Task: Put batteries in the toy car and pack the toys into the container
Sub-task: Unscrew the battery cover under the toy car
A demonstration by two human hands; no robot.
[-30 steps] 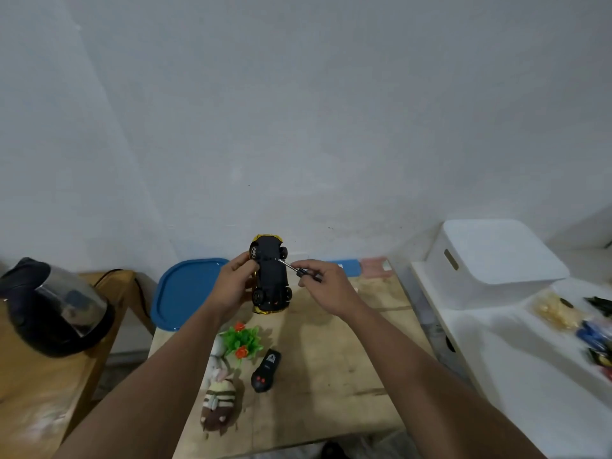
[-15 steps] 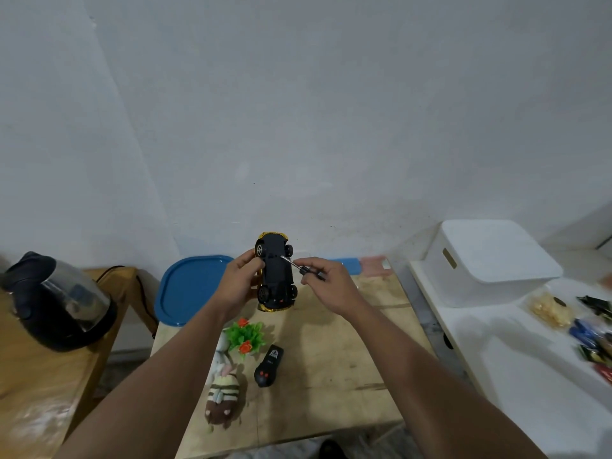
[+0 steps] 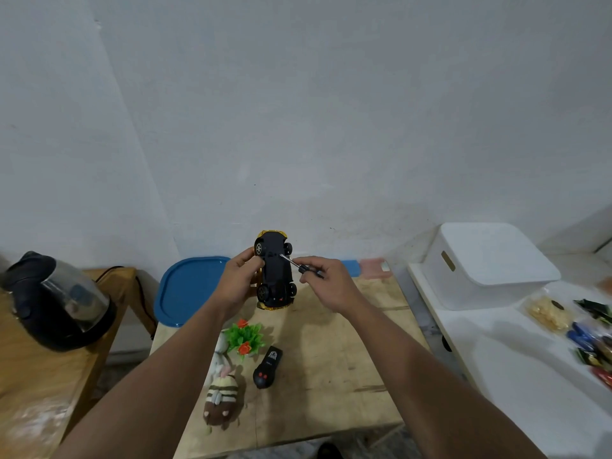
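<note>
A black and gold toy car (image 3: 275, 273) is held above the wooden table (image 3: 331, 366), its black underside with the wheels turned toward me. My left hand (image 3: 239, 280) grips the car by its left side. My right hand (image 3: 328, 282) pinches a small screwdriver (image 3: 300, 266) whose metal tip touches the car's underside near the front wheels. On the table below lie a black remote control (image 3: 267, 368), a green plastic plant with red flowers (image 3: 245, 337) and a brown striped plush toy (image 3: 221, 399).
A blue lid (image 3: 185, 289) leans at the table's back left. A black kettle (image 3: 56, 303) stands on a side table at the left. A white lidded container (image 3: 486, 263) and several packets (image 3: 592, 339) sit on the white surface at the right.
Both hands with the car and screwdriver have kept nearly the same pose; the view has shifted slightly. The screwdriver tip stays on the car's underside.
</note>
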